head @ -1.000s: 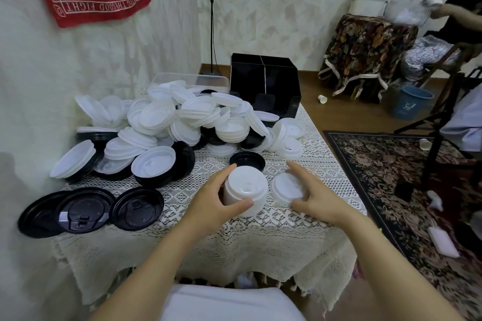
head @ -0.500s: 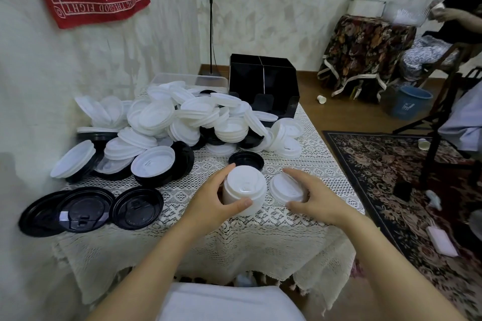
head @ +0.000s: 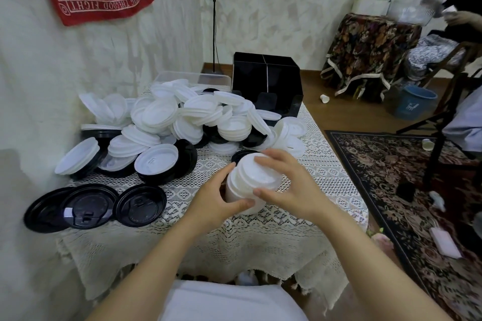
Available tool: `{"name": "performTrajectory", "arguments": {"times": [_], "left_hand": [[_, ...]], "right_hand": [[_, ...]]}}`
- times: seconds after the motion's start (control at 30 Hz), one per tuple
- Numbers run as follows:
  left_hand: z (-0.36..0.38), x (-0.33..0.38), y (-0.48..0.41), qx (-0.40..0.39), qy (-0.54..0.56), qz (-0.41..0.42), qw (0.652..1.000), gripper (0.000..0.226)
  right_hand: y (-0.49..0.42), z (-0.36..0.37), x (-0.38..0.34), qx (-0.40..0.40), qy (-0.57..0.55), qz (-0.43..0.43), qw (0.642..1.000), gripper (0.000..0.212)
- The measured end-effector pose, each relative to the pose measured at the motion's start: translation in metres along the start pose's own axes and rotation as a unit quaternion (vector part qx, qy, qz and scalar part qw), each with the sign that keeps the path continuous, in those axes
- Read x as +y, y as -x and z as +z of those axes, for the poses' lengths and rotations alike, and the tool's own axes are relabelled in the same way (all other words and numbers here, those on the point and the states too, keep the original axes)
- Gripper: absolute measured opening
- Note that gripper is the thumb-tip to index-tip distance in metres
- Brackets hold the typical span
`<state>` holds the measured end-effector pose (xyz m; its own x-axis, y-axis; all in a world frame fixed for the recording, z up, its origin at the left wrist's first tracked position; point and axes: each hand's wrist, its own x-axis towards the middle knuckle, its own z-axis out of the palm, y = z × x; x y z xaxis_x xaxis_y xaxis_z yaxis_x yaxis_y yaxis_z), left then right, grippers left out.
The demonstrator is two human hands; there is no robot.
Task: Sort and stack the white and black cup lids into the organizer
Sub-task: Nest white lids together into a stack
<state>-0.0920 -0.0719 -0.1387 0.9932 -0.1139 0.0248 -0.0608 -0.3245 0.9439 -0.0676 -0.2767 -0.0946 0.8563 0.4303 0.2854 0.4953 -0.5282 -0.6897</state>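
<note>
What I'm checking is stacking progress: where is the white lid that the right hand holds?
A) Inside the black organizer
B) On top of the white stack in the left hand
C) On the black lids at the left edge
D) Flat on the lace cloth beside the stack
B: the right hand holds the white lid on top of the stack of white lids, which the left hand grips.

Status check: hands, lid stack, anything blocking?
Left grip holds white lid stack. Right grip pinches top lid, tilted on the stack. Lid pile lies between stack and organizer.
</note>
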Motion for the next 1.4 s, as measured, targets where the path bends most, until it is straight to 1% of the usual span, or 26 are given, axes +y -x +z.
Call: {"name": "performTrajectory", "arguments": {"times": [0.1,0.17,0.3,0.37,0.43,0.5,0.53,0.6,0.7,0.93,1.07,1.2,1.4], "left_hand": [[0.001,0.001,0.0,-0.003,0.016,0.011,1.0,0.097],[0.001,0.003,0.001,0.001,0.021,0.014,1.0,0.095],[0.001,0.004,0.0,-0.005,0.033,0.013,0.999,0.085],[0.001,0.005,0.0,-0.007,0.03,0.012,0.999,0.086],[0.001,0.003,0.0,-0.009,0.026,0.007,1.0,0.094],[-0.001,0.002,0.001,-0.015,0.032,-0.005,0.999,0.102],[-0.002,0.002,0.001,-0.024,0.041,-0.005,0.999,0.102],[-0.003,0.001,0.001,-0.042,0.074,0.002,0.996,0.089],[-0.003,0.003,0.001,-0.038,0.11,0.0,0.993,0.073],[-0.003,0.004,0.001,-0.033,0.079,0.004,0.996,0.079],[-0.001,0.004,0.001,-0.029,0.061,0.011,0.998,0.07],[-0.001,0.004,0.001,-0.02,0.059,0.013,0.998,0.075],[-0.006,0.004,-0.002,-0.032,0.041,0.011,0.999,0.073]], "right_hand": [[-0.002,0.013,0.001,-0.04,-0.006,0.01,0.999,0.06],[-0.002,0.017,0.003,-0.051,-0.015,0.011,0.999,0.064],[-0.004,0.02,0.004,-0.067,-0.031,0.018,0.997,0.066],[-0.003,0.021,0.005,-0.077,-0.03,0.017,0.996,0.066],[-0.002,0.022,0.006,-0.08,-0.032,0.017,0.996,0.062],[-0.001,0.025,0.009,-0.075,-0.038,0.014,0.996,0.055],[0.0,0.026,0.01,-0.07,-0.042,0.014,0.997,0.053],[0.002,0.03,0.012,-0.061,-0.046,0.02,0.997,0.054],[0.003,0.033,0.012,-0.055,-0.05,0.024,0.997,0.055],[0.006,0.043,0.016,-0.016,-0.085,0.023,0.996,0.055],[0.007,0.051,0.015,0.018,-0.087,0.015,0.996,0.06],[0.007,0.055,0.015,0.032,-0.081,0.007,0.996,0.064],[0.007,0.06,0.018,0.049,-0.075,-0.005,0.996,0.066]]}}
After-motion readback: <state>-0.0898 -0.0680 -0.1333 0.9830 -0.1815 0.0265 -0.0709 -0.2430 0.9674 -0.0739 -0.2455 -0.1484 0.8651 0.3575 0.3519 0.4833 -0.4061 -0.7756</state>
